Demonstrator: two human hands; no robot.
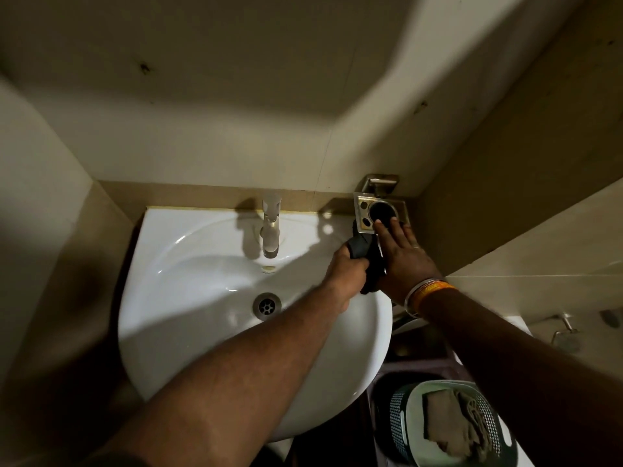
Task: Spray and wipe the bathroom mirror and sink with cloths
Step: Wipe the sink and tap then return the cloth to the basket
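Observation:
A white sink (188, 298) fills the middle of the view, with a chrome tap (270, 227) at its back and a drain (267, 305) in the bowl. My left hand (347, 269) is closed on a dark cloth (365, 256) at the sink's right rim. My right hand (403, 256) lies flat with fingers spread over the cloth, fingertips touching a metal wall-mounted holder (374, 212) with a round opening. Bangles and an orange band circle my right wrist. The mirror is not in view.
A green perforated basket (404, 429) with a beige cloth (448, 428) in it sits at the lower right, beside the sink. Tiled walls close in on the left, back and right. A metal fitting (566, 326) hangs on the right wall.

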